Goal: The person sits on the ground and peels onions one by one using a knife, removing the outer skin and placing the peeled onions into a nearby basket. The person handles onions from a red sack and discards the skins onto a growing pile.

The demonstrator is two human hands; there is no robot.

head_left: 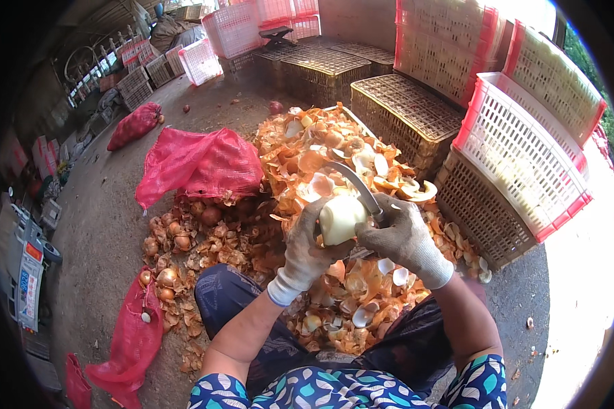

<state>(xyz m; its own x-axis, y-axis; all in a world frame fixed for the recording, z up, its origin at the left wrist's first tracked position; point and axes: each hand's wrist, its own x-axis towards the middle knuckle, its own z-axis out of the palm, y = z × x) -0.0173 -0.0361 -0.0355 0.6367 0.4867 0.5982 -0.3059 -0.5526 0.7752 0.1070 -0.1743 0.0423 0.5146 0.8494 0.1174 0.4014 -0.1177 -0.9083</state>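
My left hand, in a soiled grey-white glove, grips a pale peeled onion in the middle of the view. My right hand, gloved alike, is closed on the handle of a knife with a curved steel blade, which rises behind the onion; my right thumb is against the onion. Around and beneath both hands is a big heap of orange onion skins, with pale cut scraps in it. Unpeeled onions lie among skins at the left.
Red mesh sacks lie at the left, another lower down. Dark crates and stacked white-and-pink crates line the back and right. More crates stand farther back. A parked vehicle is at the far left.
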